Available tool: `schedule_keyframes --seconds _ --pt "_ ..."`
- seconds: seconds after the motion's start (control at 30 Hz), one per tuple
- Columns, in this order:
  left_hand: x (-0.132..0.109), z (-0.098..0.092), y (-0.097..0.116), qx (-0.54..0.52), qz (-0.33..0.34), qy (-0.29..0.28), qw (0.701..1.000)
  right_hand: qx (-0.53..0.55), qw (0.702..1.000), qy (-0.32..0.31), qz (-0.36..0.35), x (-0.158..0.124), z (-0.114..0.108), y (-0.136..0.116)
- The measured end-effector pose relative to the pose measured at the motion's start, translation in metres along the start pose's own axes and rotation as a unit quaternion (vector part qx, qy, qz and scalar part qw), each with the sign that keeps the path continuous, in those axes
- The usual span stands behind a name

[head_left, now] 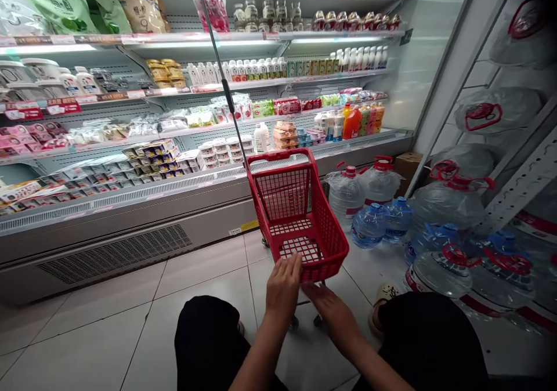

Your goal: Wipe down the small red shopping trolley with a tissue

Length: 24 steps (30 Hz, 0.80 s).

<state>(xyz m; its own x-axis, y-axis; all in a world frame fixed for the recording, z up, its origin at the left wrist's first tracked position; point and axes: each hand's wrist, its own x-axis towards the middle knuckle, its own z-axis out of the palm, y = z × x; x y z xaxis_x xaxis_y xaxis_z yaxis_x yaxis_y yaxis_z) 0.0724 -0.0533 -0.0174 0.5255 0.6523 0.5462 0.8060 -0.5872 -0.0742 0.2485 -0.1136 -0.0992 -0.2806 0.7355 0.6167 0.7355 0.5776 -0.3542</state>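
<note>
A small red plastic shopping cart (333, 237) stands on the tiled floor in front of me, its mesh basket tilted in view. No goods show inside it. My left hand (284, 285) is at the near-left corner of the basket, fingers stretched upward and close together against the front wall. Just below the near edge, my right hand (333, 315) reaches in from the right with its fingers straight, the tips by the basket's underside. Neither thumb can be seen clearly. A thin dark pole (228, 95) rises from the cart's left side.
Behind the cart runs a refrigerated shelf case (209, 199) stocked with yogurt and drinks. Large water jugs (439, 272) crowd the floor on the right, and blue-capped bottles (369, 227) stand close to the cart. My bent knees (206, 333) flank my arms.
</note>
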Motion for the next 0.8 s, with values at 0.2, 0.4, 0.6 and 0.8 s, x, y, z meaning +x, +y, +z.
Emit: schedule_keyframes --seconds 0.2,0.4,0.6,0.8 --pt "0.001 -0.007 0.024 -0.054 0.061 -0.030 0.996 0.171 0.955 0.035 0.240 -0.056 -0.046 0.028" --pt "0.025 -0.030 -0.010 -0.110 0.138 -0.053 0.983 0.036 0.892 0.180 0.413 -0.045 -0.167 0.049" --pt "0.045 -0.033 -0.047 -0.096 0.159 -0.107 0.977 -0.071 0.984 0.081 0.140 0.014 -0.182 0.071" --pt "0.038 -0.021 -0.040 -0.099 0.126 -0.074 0.984 -0.082 0.989 0.019 0.121 -0.013 -0.121 0.073"
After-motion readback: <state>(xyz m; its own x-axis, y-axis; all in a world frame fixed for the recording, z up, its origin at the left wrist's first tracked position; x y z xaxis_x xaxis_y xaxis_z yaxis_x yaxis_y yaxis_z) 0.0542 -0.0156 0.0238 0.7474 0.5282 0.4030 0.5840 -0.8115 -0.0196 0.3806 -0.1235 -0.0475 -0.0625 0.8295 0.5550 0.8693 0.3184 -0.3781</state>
